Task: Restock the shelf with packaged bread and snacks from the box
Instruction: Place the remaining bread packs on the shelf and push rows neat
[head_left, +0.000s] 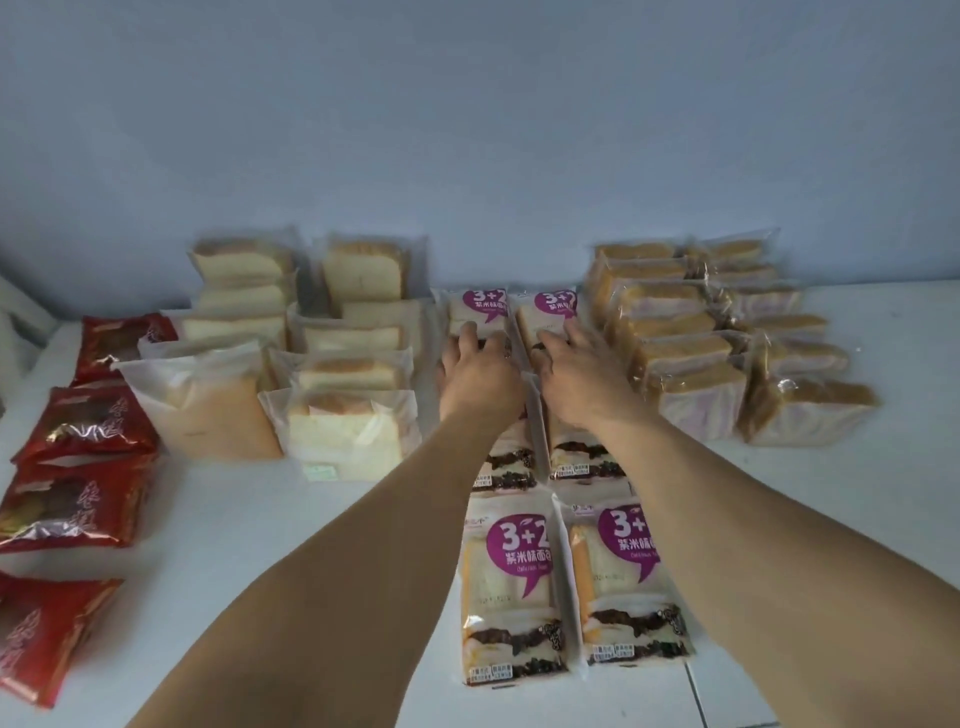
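Both my arms reach out over a white shelf (270, 519). My left hand (480, 376) lies on a white-and-purple "3+2" bread pack (475, 312) at the back of the left middle column, its fingers bent over the pack's lower part. On the neighbouring back pack (548, 312) rests my right hand (582, 376), fingers stretched forward. Two more "3+2" packs (511, 587) (631, 582) lie flat near the front edge. Another pair sits under my wrists, mostly hidden.
Red snack packs (78, 499) run down the left side. Clear bags of white sliced bread (353, 410) fill the left centre, and brown-crusted bread bags (691, 384) stand in rows at the right. A pale wall (467, 130) closes the back. The box is out of sight.
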